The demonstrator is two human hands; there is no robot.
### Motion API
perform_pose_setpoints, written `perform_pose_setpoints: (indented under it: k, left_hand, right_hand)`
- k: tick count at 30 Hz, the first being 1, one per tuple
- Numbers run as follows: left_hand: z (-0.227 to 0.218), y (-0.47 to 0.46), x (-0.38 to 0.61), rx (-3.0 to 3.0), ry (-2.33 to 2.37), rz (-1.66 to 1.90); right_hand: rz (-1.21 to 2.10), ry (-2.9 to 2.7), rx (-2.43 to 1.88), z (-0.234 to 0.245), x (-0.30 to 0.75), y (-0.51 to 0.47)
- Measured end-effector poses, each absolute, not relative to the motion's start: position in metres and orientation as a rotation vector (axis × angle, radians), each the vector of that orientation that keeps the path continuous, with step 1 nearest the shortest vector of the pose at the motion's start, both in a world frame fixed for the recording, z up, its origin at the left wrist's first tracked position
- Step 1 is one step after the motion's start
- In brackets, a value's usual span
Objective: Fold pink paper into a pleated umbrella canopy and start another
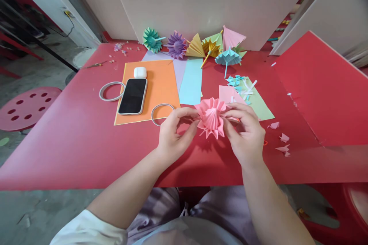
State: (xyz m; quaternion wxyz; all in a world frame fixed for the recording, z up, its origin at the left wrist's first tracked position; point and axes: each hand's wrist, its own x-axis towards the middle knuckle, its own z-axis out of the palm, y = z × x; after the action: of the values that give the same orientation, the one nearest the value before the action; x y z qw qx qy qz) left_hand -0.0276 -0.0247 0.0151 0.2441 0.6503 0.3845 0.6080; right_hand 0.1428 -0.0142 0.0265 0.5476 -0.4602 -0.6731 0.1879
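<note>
A pleated pink paper umbrella canopy (212, 116) is held up over the red table (129, 160), its folds fanned out in a ring. My left hand (178, 128) pinches its left edge between thumb and fingers. On the opposite edge, my right hand (244, 128) grips it the same way. Just beyond my right hand lie a pink paper sheet (227, 92) and a green sheet (263, 107) with teal and white scraps on it. Small pink paper scraps (284, 138) are scattered to the right of that hand.
Finished paper umbrellas, among them a green one (152, 40), a purple one (176, 45) and a blue one (228, 57), line the back wall. A phone (133, 96), earbuds case (140, 72) and orange paper (161, 84) lie left, near two tape rolls (111, 83). A red board (324, 92) stands right.
</note>
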Motion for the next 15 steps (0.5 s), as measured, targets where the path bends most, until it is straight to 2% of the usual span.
perform_pose_setpoints:
  k: [5, 15]
  left_hand:
    - [0.0140, -0.0267, -0.0291, 1.766, 0.894, 1.646]
    - [0.0117, -0.0242, -0.0311, 2.046, 0.994, 1.734]
  right_hand:
    - [0.345, -1.475, -1.156, 0.0283, 0.1418, -0.0150]
    - [0.059, -1.509, -1.037, 0.0213, 0.1440, -0.0157]
